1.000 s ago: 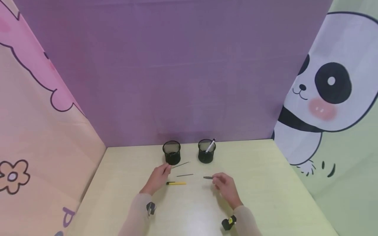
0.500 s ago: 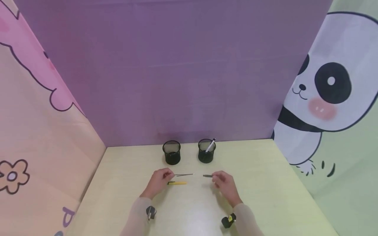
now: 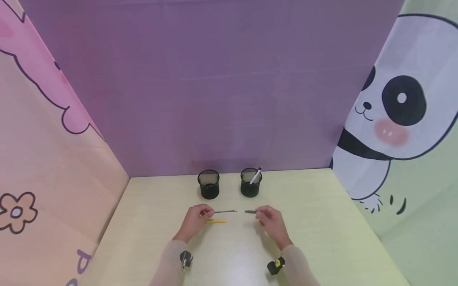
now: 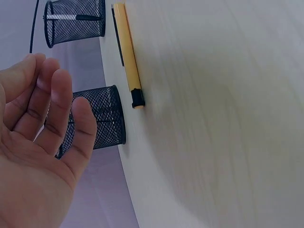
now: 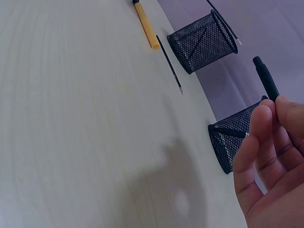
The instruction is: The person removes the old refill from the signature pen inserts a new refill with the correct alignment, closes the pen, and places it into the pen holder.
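Note:
My left hand (image 3: 195, 220) pinches a thin dark pen refill (image 5: 223, 21) by one end, its pale tip pointing right. Between thumb and fingers of my right hand (image 3: 273, 223) is a short black pen grip section (image 5: 267, 78), its ribbed narrow end facing the refill. The two parts are in line, with a small gap between them. On the table below, a second refill (image 5: 170, 65) lies near a yellow pen barrel (image 4: 127, 47) with a black clip and end. In the head view my left fingers partly cover that barrel.
Two black mesh pen cups stand at the back of the pale table (image 3: 322, 222): the left cup (image 3: 209, 192) and the right cup (image 3: 249, 190), which holds a white and black pen (image 3: 255, 175). A purple cloth (image 3: 229, 99) hangs behind them.
My left hand has come down and right from beside the left cup, bringing its refill level above the table. My right hand has risen slightly with the grip section, narrowing the gap.

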{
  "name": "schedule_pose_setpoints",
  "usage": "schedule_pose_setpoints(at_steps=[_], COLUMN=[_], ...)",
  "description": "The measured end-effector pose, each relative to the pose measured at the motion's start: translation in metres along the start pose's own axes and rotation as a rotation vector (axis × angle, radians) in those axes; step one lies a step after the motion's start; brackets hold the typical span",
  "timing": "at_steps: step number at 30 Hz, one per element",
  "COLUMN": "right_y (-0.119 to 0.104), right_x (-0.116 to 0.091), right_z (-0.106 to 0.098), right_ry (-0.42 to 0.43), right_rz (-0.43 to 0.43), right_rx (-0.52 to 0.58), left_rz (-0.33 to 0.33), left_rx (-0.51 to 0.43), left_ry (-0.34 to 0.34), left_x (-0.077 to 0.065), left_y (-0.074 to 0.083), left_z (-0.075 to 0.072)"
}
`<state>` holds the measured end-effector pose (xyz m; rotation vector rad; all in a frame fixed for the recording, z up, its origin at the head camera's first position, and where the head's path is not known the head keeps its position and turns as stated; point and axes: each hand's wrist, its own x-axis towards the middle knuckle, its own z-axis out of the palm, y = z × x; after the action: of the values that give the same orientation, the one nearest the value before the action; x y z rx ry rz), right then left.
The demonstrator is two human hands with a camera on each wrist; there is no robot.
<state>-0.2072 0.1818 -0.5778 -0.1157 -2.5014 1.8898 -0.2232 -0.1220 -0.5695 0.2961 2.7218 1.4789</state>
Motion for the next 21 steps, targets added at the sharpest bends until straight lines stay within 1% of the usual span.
schedule_pose_setpoints(at_steps=[5,7,15,21], right_y=[0.0000,0.0000,-0.0029,-0.0032], right_x=[0.0003,0.0009,0.0001,-0.0003], right_z=[0.0008,0.0016,0.0044,0.0052], right_ry=[-0.009,-0.009,-0.004,-0.003], right_rz=[-0.002,0.002,-0.012,0.001], right_rx=[0.009,0.012,-0.001,-0.003], left_rz=[0.017,0.013,0.019,0.000], left_rx=[-0.024,-0.030,-0.025,-0.019], left_ry=[0.003,0.007,0.004,-0.002], left_x=[-0.0014,-0.0020,-0.0031,-0.0023], left_y=[0.0036,0.0054,0.0071,0.0093], left_z=[0.0024,0.0029,0.0048,0.0061])
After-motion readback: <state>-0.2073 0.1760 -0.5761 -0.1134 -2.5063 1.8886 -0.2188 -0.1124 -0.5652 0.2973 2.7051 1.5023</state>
